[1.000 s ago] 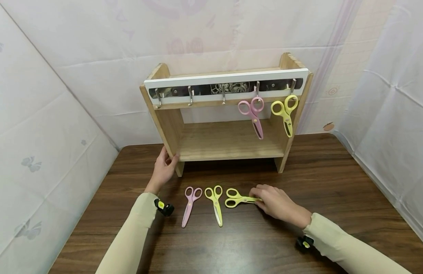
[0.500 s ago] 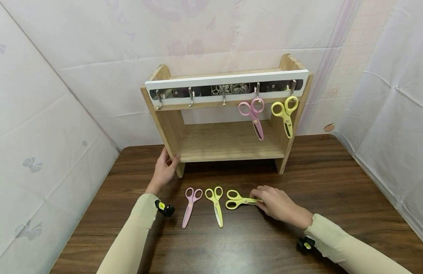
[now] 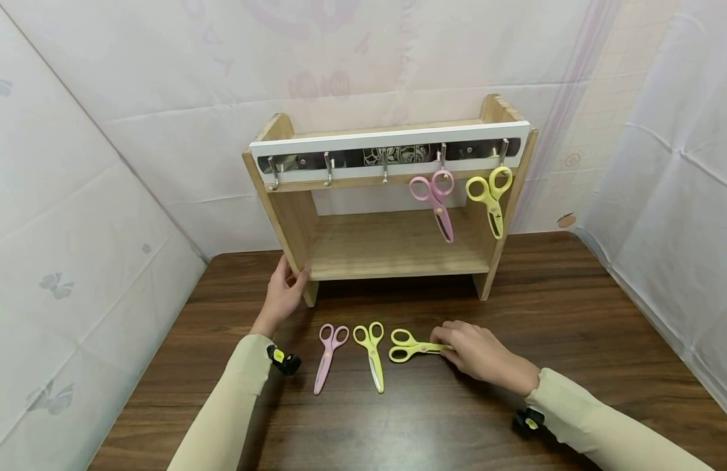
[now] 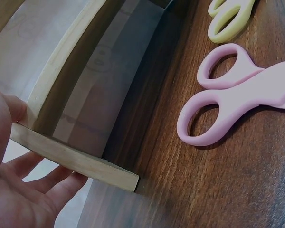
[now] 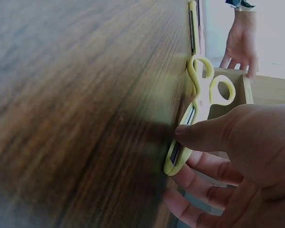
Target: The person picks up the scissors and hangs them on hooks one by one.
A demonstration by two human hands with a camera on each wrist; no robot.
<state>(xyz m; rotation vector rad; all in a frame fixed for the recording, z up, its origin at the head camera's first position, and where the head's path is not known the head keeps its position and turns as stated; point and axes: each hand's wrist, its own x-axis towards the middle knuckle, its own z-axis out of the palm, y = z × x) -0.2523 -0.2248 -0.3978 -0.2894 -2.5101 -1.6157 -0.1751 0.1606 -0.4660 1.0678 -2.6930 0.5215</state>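
My left hand (image 3: 281,297) holds the lower left side panel of a wooden shelf (image 3: 392,252). In the left wrist view its thumb is at the front of that panel (image 4: 80,159) and the fingers reach behind it. With thumb and fingers, my right hand (image 3: 481,353) pinches the blade end of yellow scissors (image 3: 423,347), whose handles point left. The right wrist view shows these scissors (image 5: 203,97) at the tabletop, thumb on the blade. To their left lie another yellow pair of scissors (image 3: 373,358) and a pink pair (image 3: 324,361), handles toward the shelf.
A white rail (image 3: 339,139) with several metal hooks crosses the shelf's upper front. Pink scissors (image 3: 440,210) and yellow scissors (image 3: 493,208) hang at its right end. The shelf stands on a dark wooden table (image 3: 363,432), with pale cloth (image 3: 180,78) behind and at the sides.
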